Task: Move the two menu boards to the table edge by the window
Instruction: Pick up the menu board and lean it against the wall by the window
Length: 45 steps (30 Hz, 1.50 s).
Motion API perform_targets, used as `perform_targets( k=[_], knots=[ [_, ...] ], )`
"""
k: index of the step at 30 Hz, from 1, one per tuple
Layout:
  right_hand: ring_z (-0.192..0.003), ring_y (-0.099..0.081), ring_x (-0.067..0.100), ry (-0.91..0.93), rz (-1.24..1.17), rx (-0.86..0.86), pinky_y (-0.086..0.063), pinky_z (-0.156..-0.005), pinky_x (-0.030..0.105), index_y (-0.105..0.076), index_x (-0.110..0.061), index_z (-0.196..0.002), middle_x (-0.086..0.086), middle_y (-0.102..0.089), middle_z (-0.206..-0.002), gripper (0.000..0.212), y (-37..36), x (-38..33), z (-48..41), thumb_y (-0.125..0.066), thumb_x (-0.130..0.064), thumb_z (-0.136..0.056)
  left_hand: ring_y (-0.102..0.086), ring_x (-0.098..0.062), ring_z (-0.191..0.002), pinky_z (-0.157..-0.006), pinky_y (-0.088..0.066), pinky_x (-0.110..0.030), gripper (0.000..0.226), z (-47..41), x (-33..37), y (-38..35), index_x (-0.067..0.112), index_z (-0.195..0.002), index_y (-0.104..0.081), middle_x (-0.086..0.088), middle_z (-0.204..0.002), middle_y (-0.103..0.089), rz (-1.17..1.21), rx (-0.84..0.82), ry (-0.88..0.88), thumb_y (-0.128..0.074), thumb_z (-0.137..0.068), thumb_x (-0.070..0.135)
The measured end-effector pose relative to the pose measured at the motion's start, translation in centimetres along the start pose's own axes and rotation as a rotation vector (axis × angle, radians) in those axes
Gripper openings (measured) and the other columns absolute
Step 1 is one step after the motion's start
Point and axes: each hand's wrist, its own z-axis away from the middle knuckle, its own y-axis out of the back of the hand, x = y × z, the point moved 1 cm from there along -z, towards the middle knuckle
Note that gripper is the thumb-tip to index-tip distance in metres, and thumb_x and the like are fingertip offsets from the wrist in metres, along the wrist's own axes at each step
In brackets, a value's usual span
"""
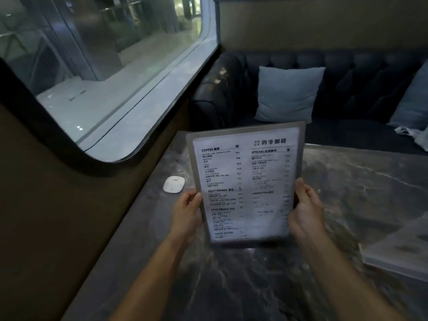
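Observation:
A grey-framed menu board (245, 181) with white printed pages is held upright and slightly tilted above the dark marble table (347, 186). My left hand (187, 212) grips its lower left edge and my right hand (305, 209) grips its lower right edge. A second menu board (398, 249) lies flat on the table at the right edge of the view, partly cut off. The window (104, 66) runs along the left side of the table.
A small white rounded device (173, 184) sits on the table near the window-side edge. A dark tufted sofa (359, 89) with light blue cushions (287, 93) stands beyond the table's far edge. A brown wall panel lies below the window.

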Motion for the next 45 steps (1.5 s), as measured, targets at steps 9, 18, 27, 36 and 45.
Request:
perform_targets(
  k=[9,18,27,36,45],
  knots=[
    [-0.069,-0.068,0.022,-0.184,0.061,-0.288,-0.056,-0.068,0.044,-0.061,-0.018,-0.065,0.001,-0.072,-0.066,0.018,-9.5,6.6,3.1,-0.065,-0.030,-0.078,-0.056,-0.032,-0.091,-0.086,-0.048,-0.062,0.018,2.2,0.1,11.0,-0.005,-0.095,-0.051,-0.022,-0.097,-0.056,0.048,0.307,0.019,-0.043,-0.094,0.011],
    [-0.065,-0.069,0.016,-0.284,0.159,-0.530,-0.059,-0.059,0.035,-0.058,-0.013,-0.072,-0.003,-0.073,-0.065,0.017,-15.3,11.3,6.5,-0.063,-0.028,-0.077,-0.056,-0.032,-0.098,-0.095,-0.045,-0.054,0.014,4.3,-2.8,18.2,0.011,-0.081,-0.056,-0.015,-0.093,-0.059,0.194,0.621,0.026,-0.048,-0.092,0.009],
    [-0.082,-0.063,0.027,-0.365,0.211,-0.612,-0.054,-0.079,0.047,-0.057,-0.011,-0.068,0.008,-0.067,-0.081,0.020,-16.3,13.0,8.0,-0.058,-0.020,-0.085,-0.057,-0.034,-0.109,-0.096,-0.046,-0.055,0.010,5.5,-5.1,20.7,0.014,-0.090,-0.057,-0.017,-0.108,-0.059,0.229,0.712,0.060,-0.048,-0.092,0.012],
    [-0.082,-0.065,0.007,-0.138,0.622,-0.778,-0.053,-0.065,0.016,-0.063,-0.013,-0.099,0.004,-0.068,-0.098,0.020,-13.5,15.1,6.7,-0.062,-0.026,-0.084,-0.067,-0.014,-0.086,-0.070,-0.053,-0.032,0.010,7.2,-7.1,22.1,0.026,-0.076,-0.064,-0.001,-0.092,-0.068,0.075,0.579,0.066,-0.063,-0.083,0.019],
    [-0.107,-0.051,0.008,0.010,0.927,-0.906,-0.044,-0.090,0.025,-0.038,-0.024,-0.123,-0.024,-0.051,-0.104,0.053,-10.1,17.9,8.4,-0.067,-0.017,-0.080,-0.065,-0.010,-0.083,-0.078,-0.049,-0.026,0.018,8.3,-9.9,21.8,0.022,-0.078,-0.062,0.001,-0.086,-0.069,-0.142,0.424,0.098,-0.064,-0.081,0.004]
  ],
)
